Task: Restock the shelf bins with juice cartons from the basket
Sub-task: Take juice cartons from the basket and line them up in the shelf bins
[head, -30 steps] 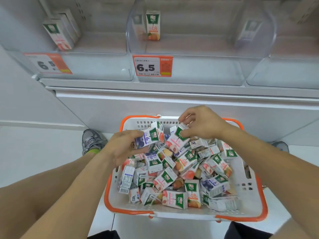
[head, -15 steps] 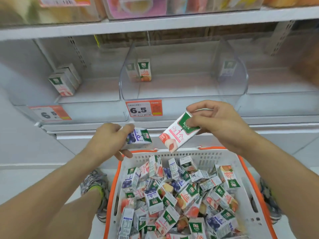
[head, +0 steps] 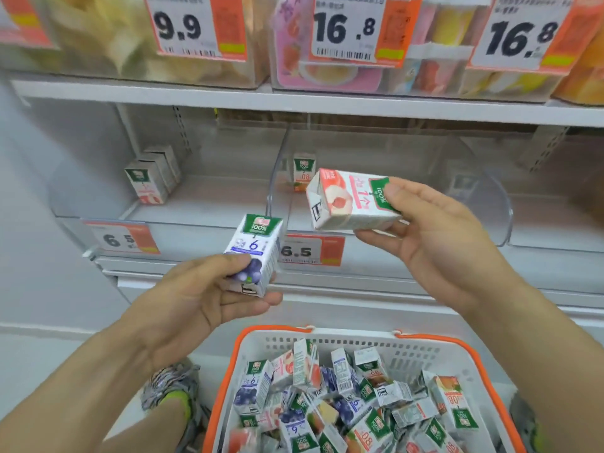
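On the far left of the white metal shelf (head: 228, 204), a clear plastic bin (head: 98, 204) held a few small white cartons with pink fruit print (head: 148, 183), standing near its back. Just right of it, the person's left hand (head: 209, 299) gripped a small white juice carton printed with blueberries (head: 253, 253), upright, the fingers (head: 251, 302) curled under its base and the thumb across its front. Behind a clear curved divider (head: 277, 178), the middle bin held one lone orange-print carton (head: 303, 171). The right hand (head: 434, 237) pinched a white and pink peach-print juice carton (head: 349, 201) lying sideways, thumb on top, fingers beneath. Farther right, something small stood behind a second divider, possibly another carton, though it was too blurred to tell. Below, the white plastic basket with an orange rim (head: 271, 331) lay piled with mixed cartons.

Both cartons appeared lifted clear and headed for the shelf. The next move likely called for matching each flavour to its bin and setting it upright.
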{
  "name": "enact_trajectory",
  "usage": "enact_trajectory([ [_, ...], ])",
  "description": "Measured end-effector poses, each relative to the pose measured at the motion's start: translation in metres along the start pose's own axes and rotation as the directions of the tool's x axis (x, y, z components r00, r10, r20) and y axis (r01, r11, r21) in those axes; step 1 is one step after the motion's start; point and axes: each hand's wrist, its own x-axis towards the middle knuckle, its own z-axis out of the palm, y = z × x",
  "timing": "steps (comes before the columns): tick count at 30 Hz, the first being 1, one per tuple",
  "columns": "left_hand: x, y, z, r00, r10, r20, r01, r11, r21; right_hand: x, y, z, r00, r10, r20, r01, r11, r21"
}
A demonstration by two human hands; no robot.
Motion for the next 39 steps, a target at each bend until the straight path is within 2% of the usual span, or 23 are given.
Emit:
enact_trajectory([
  [3, -0.004, 0.006, -0.023, 0.974, 0.193, -0.116, -0.203, 0.975, -0.084, 0.013, 0.011, 0.044, 0.998, -0.031, 0.055, 0.036, 0.995, -0.092],
  [5, -0.005, 0.01, -0.042, 0.904, 0.324, -0.278, -0.351, 0.935, -0.053, 0.026, 0.021, 0.086, 0.989, -0.097, 0.114, 0.116, 0.978, -0.176],
  [7, -0.007, 0.011, -0.065, 0.789, 0.466, -0.4, -0.443, 0.883, 0.154, 0.047, 0.034, 0.128, 0.956, -0.223, 0.193, 0.276, 0.908, -0.317],
  [9, -0.007, 0.008, -0.094, 0.723, 0.552, -0.414, -0.415, 0.827, 0.379, 0.076, 0.049, 0.172, 0.908, -0.311, 0.28, 0.408, 0.805, -0.43],
  [11, -0.007, 0.002, -0.123, 0.722, 0.545, -0.426, -0.351, 0.819, 0.454, 0.111, 0.071, 0.212, 0.886, -0.308, 0.347, 0.452, 0.744, -0.493],
  [15, -0.006, -0.004, -0.157, 0.723, 0.51, -0.466, -0.398, 0.859, 0.323, 0.178, 0.126, 0.279, 0.86, -0.157, 0.486, 0.477, 0.585, -0.656],
  [17, -0.004, -0.008, -0.163, 0.748, 0.513, -0.422, -0.424, 0.857, 0.292, 0.201, 0.149, 0.305, 0.831, -0.091, 0.548, 0.514, 0.502, -0.696],
  [20, -0.003, -0.013, -0.164, 0.796, 0.51, -0.327, -0.416, 0.852, 0.318, 0.225, 0.173, 0.329, 0.793, -0.103, 0.601, 0.588, 0.392, -0.708],
  [24, 0.002, -0.017, -0.159, 0.827, 0.493, -0.271, -0.412, 0.858, 0.306, 0.236, 0.187, 0.328, 0.714, -0.064, 0.697, 0.7, 0.059, -0.711],
  [25, 0.002, -0.017, -0.157, 0.832, 0.49, -0.26, -0.41, 0.859, 0.305, 0.236, 0.189, 0.325, 0.697, -0.066, 0.714, 0.716, 0.012, -0.698],
  [27, 0.002, -0.017, -0.152, 0.837, 0.49, -0.243, -0.417, 0.859, 0.296, 0.233, 0.187, 0.321, 0.682, -0.085, 0.727, 0.73, 0.005, -0.684],
  [30, 0.004, -0.018, -0.143, 0.824, 0.509, -0.249, -0.439, 0.851, 0.289, 0.212, 0.168, 0.315, 0.705, -0.096, 0.703, 0.709, 0.06, -0.703],
  [31, 0.005, -0.018, -0.139, 0.822, 0.512, -0.25, -0.443, 0.85, 0.286, 0.201, 0.157, 0.309, 0.718, -0.121, 0.685, 0.696, 0.12, -0.708],
  [33, 0.007, -0.017, -0.128, 0.827, 0.512, -0.233, -0.452, 0.852, 0.265, 0.171, 0.129, 0.289, 0.755, -0.123, 0.644, 0.646, 0.314, -0.696],
  [34, 0.007, -0.016, -0.122, 0.831, 0.511, -0.22, -0.459, 0.853, 0.248, 0.155, 0.114, 0.275, 0.767, -0.077, 0.637, 0.608, 0.404, -0.684],
  [36, 0.009, -0.013, -0.107, 0.836, 0.511, -0.201, -0.474, 0.856, 0.205, 0.122, 0.083, 0.238, 0.765, 0.046, 0.643, 0.541, 0.496, -0.679],
  [39, 0.014, -0.009, -0.076, 0.849, 0.511, -0.133, -0.486, 0.855, 0.181, 0.078, 0.043, 0.174, 0.744, 0.174, 0.646, 0.503, 0.491, -0.711],
])
